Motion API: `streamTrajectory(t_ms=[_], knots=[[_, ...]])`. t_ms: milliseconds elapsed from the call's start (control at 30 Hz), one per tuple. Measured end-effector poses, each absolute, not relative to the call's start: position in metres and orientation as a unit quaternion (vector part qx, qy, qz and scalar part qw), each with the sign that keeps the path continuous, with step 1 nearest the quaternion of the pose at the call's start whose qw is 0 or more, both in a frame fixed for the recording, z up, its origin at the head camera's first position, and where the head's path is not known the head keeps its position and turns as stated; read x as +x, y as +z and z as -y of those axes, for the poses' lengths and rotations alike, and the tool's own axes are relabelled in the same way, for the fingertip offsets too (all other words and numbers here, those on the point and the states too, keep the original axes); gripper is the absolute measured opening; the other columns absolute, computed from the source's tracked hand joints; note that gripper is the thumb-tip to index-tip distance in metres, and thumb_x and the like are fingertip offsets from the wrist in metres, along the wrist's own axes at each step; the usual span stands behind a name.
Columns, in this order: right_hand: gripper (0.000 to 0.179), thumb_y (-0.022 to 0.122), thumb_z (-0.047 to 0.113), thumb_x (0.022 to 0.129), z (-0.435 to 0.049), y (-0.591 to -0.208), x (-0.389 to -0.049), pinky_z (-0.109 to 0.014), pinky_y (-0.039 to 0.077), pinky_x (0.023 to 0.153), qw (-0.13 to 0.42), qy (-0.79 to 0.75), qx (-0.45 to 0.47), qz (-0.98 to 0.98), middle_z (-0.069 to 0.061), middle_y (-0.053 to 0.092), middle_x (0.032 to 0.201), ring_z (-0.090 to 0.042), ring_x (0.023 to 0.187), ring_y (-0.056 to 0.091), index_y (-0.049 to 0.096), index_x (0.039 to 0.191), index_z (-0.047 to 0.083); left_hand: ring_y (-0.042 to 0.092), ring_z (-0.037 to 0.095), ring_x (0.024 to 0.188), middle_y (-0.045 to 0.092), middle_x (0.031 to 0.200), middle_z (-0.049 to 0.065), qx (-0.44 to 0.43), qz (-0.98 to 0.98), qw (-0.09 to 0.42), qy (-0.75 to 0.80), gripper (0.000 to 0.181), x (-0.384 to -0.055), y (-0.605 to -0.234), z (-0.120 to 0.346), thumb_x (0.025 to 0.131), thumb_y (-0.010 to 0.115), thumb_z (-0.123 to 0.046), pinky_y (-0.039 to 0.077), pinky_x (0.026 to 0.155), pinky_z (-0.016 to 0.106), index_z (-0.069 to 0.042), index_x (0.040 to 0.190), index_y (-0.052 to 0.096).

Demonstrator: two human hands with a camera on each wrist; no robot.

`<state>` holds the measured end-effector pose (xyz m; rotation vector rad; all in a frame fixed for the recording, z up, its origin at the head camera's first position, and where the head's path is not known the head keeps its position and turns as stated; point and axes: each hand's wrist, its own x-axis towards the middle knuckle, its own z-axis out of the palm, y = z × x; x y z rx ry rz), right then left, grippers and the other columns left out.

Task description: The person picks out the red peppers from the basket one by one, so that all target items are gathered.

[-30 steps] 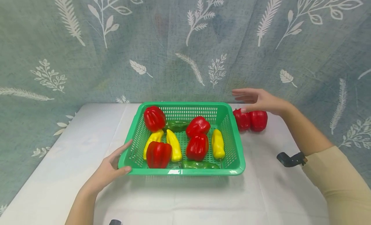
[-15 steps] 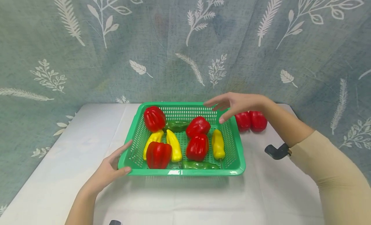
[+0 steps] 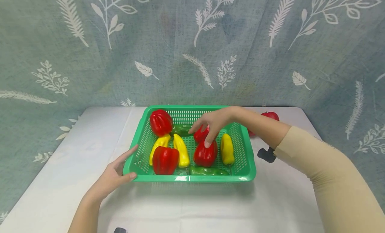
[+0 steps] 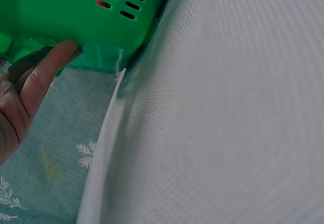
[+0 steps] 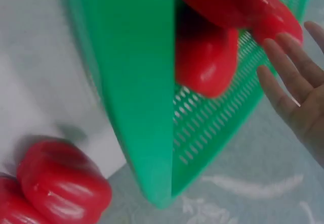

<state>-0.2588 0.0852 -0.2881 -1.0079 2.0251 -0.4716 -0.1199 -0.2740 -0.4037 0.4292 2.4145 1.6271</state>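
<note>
My left hand [image 3: 109,181] rests at the left front corner of the green plastic basket [image 3: 180,178], its straight fingers touching the rim; the left wrist view shows a finger [image 4: 43,80] against the basket's side. Inside, my right hand [image 3: 215,121] hovers with spread fingers over two red bell peppers, the front one [image 3: 205,156] and the partly covered rear one [image 3: 200,135]. Nothing lies between its fingers. Two more red bell peppers sit at the left, one at the back [image 3: 161,123] and one in front [image 3: 165,161].
Yellow peppers, one at the middle [image 3: 181,151] and another at the right [image 3: 227,149], lie in the basket with green peppers [image 3: 209,171]. On the white cloth to its right are two red bell peppers [image 5: 66,181], partly behind my right arm. A patterned curtain [image 3: 168,59] hangs behind.
My right hand has moved left and down, from above the red bell peppers outside the basket to over those inside. The left hand has stayed at the rim.
</note>
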Motion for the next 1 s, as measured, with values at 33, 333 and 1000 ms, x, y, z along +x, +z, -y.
streamTrajectory(t_ms=[33,333,1000], knots=[[0.069,0.075,0.028,0.08,-0.082,-0.291,-0.258,-0.031,0.052,0.089,0.408,-0.173,-0.399,-0.803,-0.003,0.044,0.144,-0.027,0.13,0.042,0.045,0.141,0.018,0.039,-0.014,0.115,0.015,0.155,0.021,0.147,-0.816,0.099,0.55,0.078,-0.12,-0.404,0.274,0.085,0.066,-0.004,0.05,0.083,0.019,-0.016,0.151,0.025],[0.071,0.077,0.03,0.078,-0.061,-0.309,-0.257,-0.034,0.053,0.087,0.455,-0.133,-0.363,-0.802,-0.005,0.044,0.145,-0.027,0.129,0.043,0.045,0.141,0.019,0.039,-0.014,0.116,0.015,0.156,0.02,0.143,-0.818,0.1,0.548,0.078,-0.121,-0.406,0.274,0.085,0.066,-0.005,0.05,0.083,0.019,-0.017,0.151,0.026],[0.06,0.084,0.029,0.068,-0.08,-0.327,-0.249,-0.032,0.055,0.08,0.483,-0.172,-0.32,-0.797,0.004,0.052,0.119,-0.018,0.117,0.044,0.048,0.117,0.024,0.041,-0.013,0.114,0.016,0.155,0.021,0.144,-0.82,0.097,0.545,0.077,-0.12,-0.403,0.274,0.085,0.067,-0.006,0.052,0.081,0.02,-0.016,0.15,0.026]])
